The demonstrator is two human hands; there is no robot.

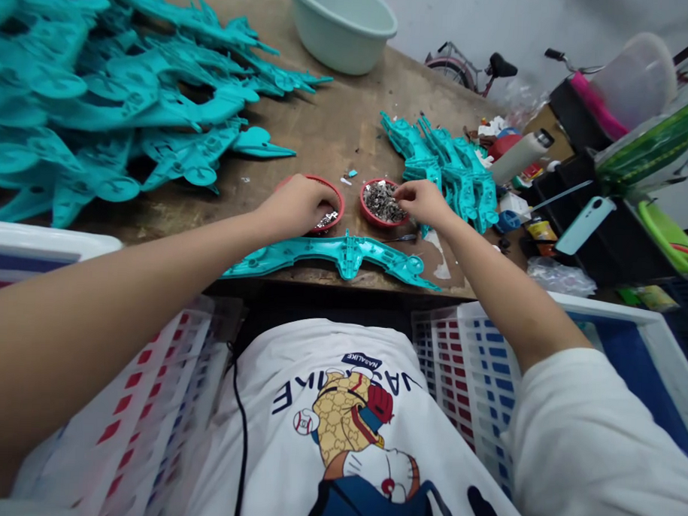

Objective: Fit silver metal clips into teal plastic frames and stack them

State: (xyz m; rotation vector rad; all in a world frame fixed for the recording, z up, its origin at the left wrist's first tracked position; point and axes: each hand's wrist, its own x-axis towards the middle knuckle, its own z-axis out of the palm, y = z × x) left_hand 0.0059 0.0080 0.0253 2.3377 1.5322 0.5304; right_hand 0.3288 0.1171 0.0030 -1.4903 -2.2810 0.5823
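In the head view, my one view, the teal plastic piece (349, 257) lies at the near edge of the wooden table (331, 122), on the body side of both hands. Its long axis runs left to right, roughly across the line of my forearms, and its middle block sits between the two hands. My left hand (298, 205) is the nearer one, its forearm passing over the piece's left end.

That hand dips into the left red bowl (341, 199), fingers curled; I cannot tell whether they hold anything. My right hand (423, 200) is at the right red bowl (382, 223), thumb and forefinger narrowed at the shiny metal bits (381, 199); a held bit I cannot make out.

The piece looks like stiff moulded plastic, glossy and ribbed, with bowed arms and a round disc near its right end. The tabletop looks worn and stained
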